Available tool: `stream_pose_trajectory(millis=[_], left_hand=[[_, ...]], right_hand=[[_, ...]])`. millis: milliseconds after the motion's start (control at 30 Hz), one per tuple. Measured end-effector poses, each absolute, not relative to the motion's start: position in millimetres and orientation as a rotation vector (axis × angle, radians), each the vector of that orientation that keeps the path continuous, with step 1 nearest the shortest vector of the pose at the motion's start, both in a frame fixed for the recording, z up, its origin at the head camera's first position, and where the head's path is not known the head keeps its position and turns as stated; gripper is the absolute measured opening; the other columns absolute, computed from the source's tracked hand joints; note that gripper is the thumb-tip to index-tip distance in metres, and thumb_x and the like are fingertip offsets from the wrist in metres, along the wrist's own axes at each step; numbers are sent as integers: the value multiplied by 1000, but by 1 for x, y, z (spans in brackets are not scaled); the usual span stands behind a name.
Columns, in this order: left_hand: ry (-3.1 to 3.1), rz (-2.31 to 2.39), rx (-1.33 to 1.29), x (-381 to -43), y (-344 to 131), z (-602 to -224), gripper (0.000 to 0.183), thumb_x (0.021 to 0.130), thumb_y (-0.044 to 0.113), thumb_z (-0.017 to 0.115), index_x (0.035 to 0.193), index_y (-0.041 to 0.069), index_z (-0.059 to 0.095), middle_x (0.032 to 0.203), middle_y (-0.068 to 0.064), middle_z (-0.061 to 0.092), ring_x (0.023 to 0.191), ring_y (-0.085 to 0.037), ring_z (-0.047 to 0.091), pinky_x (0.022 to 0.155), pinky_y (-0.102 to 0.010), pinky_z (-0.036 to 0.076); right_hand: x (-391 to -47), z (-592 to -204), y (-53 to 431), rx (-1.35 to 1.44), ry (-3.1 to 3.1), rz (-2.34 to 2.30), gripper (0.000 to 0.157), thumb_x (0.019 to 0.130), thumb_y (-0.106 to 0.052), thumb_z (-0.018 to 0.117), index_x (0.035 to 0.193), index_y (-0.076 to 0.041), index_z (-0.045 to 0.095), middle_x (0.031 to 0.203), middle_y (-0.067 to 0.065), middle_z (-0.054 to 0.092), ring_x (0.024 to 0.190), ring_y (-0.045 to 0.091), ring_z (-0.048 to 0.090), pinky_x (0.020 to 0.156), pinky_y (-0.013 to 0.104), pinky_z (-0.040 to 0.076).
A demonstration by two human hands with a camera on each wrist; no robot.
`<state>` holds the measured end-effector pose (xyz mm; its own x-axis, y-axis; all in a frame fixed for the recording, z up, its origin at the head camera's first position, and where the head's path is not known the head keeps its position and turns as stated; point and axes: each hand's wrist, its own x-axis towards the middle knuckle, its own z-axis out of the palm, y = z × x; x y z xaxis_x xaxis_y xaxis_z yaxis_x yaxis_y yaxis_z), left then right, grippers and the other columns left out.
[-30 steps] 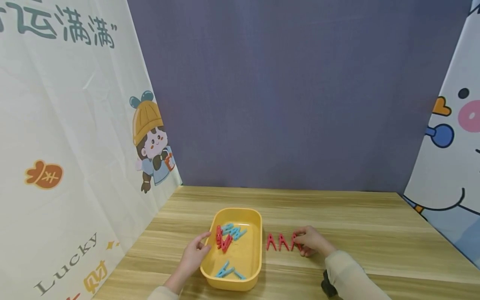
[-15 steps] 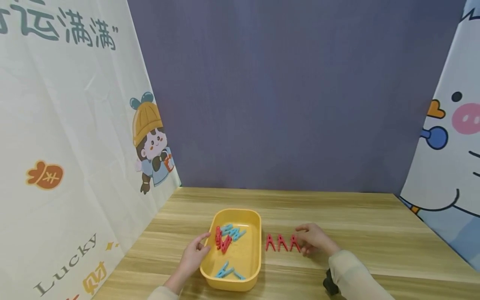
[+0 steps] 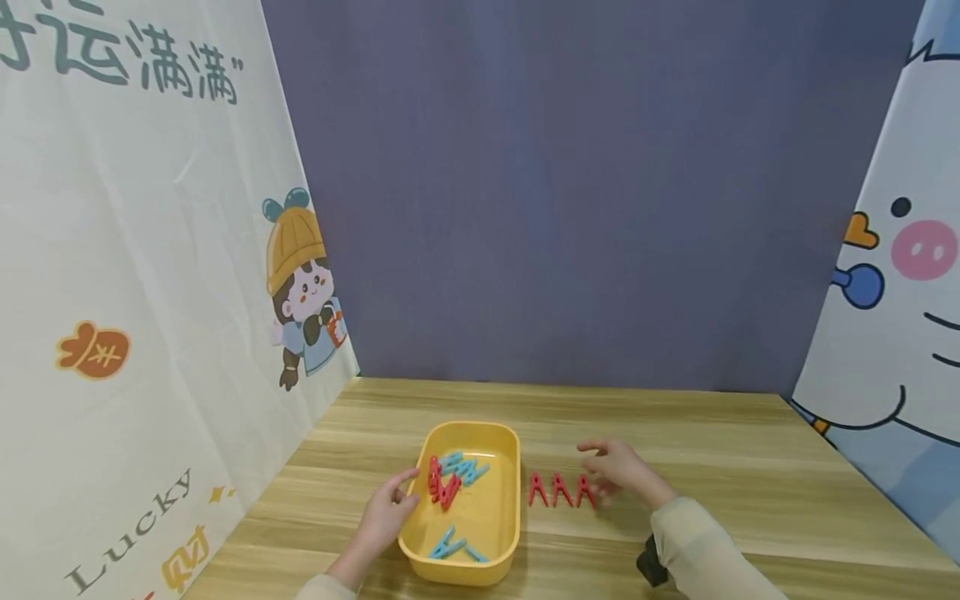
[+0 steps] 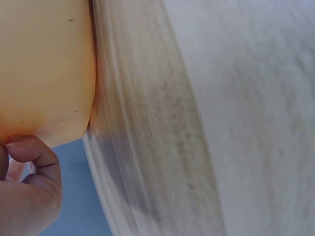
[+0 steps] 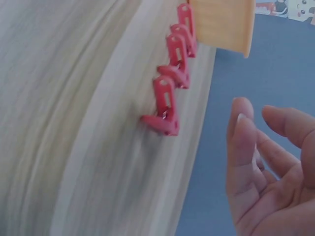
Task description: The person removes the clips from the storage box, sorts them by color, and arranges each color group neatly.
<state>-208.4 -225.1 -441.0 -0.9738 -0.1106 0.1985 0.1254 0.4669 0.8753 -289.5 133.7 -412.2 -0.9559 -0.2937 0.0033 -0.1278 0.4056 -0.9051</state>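
Note:
Three red clothespins stand in a row on the table, legs spread; the rightmost clothespin (image 3: 586,491) is nearest my right hand (image 3: 621,472). In the right wrist view, that hand (image 5: 268,172) has its thumb and fingers apart with nothing between them, clear of the closest red clothespin (image 5: 165,105). My left hand (image 3: 385,512) holds the left rim of a yellow plastic tub (image 3: 514,533). The left wrist view shows its bent fingers (image 4: 37,157) against the tub's outer wall (image 4: 44,69). Inside the tub lie red clothespins (image 3: 446,490) and several blue clothespins (image 3: 447,543).
The wood-grain table (image 3: 712,475) extends right and behind the tub. A purple-grey cloth (image 3: 555,200) hangs along its back edge, with printed white sheets at both sides. A black object (image 3: 651,562) shows by the right sleeve.
My right hand has released the rightmost red clothespin, leaving it standing, and has lifted away with its fingers spreading. My left hand stays at the tub; the head view has shifted slightly.

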Motion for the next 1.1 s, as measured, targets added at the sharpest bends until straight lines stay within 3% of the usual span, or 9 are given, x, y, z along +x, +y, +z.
stream_pose_trajectory(millis=[300, 633, 1100], left_hand=[[-2497, -1502, -35, -209, -225, -444, 38, 85, 1, 58, 122, -5, 52, 67, -1, 44, 54, -12, 40, 45, -20, 34], [-2498, -1496, -50, -210, -223, -442, 38, 86, 2, 59, 123, -4, 53, 68, -2, 45, 54, -12, 40, 45, -21, 35], [-2502, -1487, -14, -208, -224, -438, 38, 85, 2, 59, 123, -4, 53, 69, -2, 44, 56, -13, 41, 46, -21, 34]], right_hand=[[-289, -404, 127, -410, 2478, -1599, 39, 89, -10, 56, 125, 5, 51, 90, 18, 57, 55, 26, 61, 50, 38, 51], [-293, -397, 122, -410, 2452, -1626, 40, 89, -9, 55, 126, 6, 49, 95, 19, 56, 57, 26, 60, 50, 38, 51], [-291, -380, 103, -483, 2475, -1604, 40, 88, -9, 59, 126, 2, 52, 85, 11, 55, 63, 30, 60, 53, 39, 52]])
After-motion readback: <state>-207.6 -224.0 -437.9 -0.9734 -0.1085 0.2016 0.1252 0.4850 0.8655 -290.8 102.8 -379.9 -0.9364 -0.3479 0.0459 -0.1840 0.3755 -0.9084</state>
